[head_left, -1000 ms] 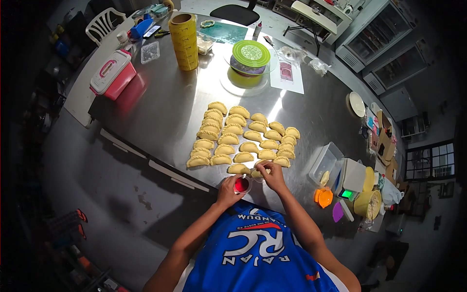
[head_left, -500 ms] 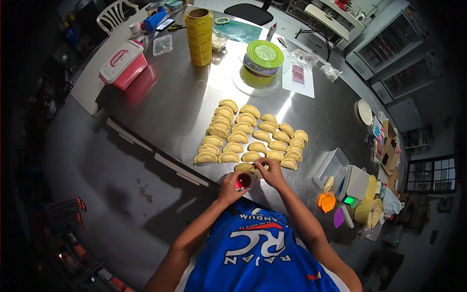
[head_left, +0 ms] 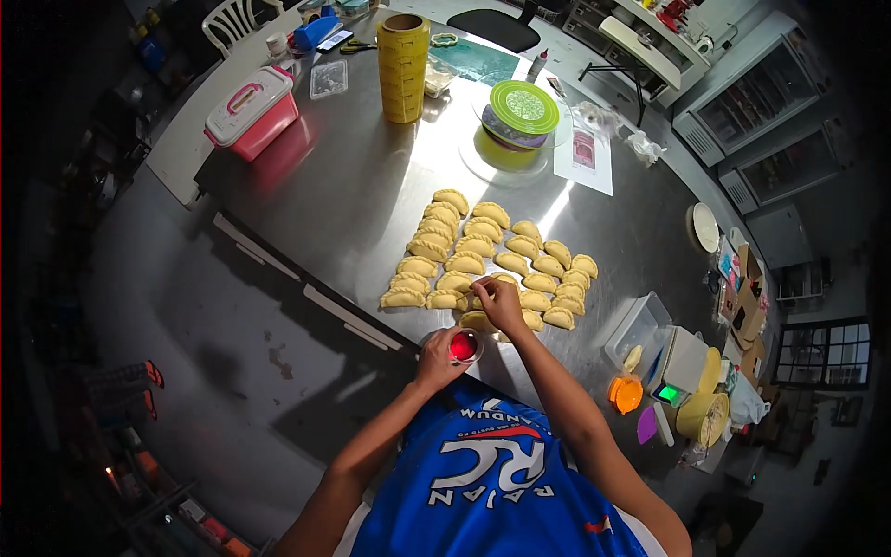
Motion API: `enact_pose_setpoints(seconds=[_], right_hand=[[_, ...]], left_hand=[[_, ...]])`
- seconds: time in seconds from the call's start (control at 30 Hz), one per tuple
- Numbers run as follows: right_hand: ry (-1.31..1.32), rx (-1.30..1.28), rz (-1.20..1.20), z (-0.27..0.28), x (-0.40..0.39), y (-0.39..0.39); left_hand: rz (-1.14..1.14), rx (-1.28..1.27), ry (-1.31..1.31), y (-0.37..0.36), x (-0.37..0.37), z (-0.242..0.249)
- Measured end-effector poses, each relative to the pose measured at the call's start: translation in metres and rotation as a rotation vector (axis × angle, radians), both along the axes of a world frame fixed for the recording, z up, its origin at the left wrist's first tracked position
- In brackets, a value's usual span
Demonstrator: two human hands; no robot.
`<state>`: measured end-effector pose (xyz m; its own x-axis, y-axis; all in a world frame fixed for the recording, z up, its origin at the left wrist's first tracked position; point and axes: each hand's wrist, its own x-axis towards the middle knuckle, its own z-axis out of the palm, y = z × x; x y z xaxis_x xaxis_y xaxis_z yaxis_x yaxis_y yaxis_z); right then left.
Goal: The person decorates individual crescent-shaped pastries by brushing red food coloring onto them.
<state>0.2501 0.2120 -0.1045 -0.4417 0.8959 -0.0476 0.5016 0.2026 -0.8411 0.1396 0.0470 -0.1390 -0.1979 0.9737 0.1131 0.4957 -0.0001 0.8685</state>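
My left hand (head_left: 440,360) is wrapped around a small clear cup of red liquid (head_left: 462,347), held at the table's near edge. Just beyond the cup, my right hand (head_left: 502,304) reaches over the near rows of pale, unbaked empanadas (head_left: 456,281). Its fingertips are pinched together close above one of them; whatever they hold is too small to make out. The empanadas have crimped edges and lie in several rows on the steel table (head_left: 343,232). My right hand and forearm cover some of the nearest ones.
A red lidded box (head_left: 252,111), a tall yellow roll (head_left: 403,70) and a bowl with a green lid (head_left: 522,107) stand toward the back. To the right are a clear plastic container (head_left: 639,325), a kitchen scale (head_left: 682,360), an orange dish (head_left: 626,394) and a yellow tub (head_left: 701,418).
My right hand has moved from near the cup to farther over the empanadas. My left hand keeps hold of the cup. The whole view has shifted slightly.
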Motion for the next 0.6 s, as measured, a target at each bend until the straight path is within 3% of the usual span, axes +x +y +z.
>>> enact_pose_setpoints(seconds=[0.2, 0.33, 0.6], right_hand=[[0.07, 0.045, 0.007, 0.017, 0.007, -0.002], [0.122, -0.073, 0.046, 0.044, 0.025, -0.013], [-0.119, 0.018, 0.271, 0.046, 0.038, -0.03]], left_hand=[[-0.014, -0.004, -0.003, 0.001, -0.001, 0.005], [-0.003, -0.017, -0.007, 0.002, -0.001, 0.007], [0.005, -0.012, -0.009, 0.018, -0.003, 0.016]])
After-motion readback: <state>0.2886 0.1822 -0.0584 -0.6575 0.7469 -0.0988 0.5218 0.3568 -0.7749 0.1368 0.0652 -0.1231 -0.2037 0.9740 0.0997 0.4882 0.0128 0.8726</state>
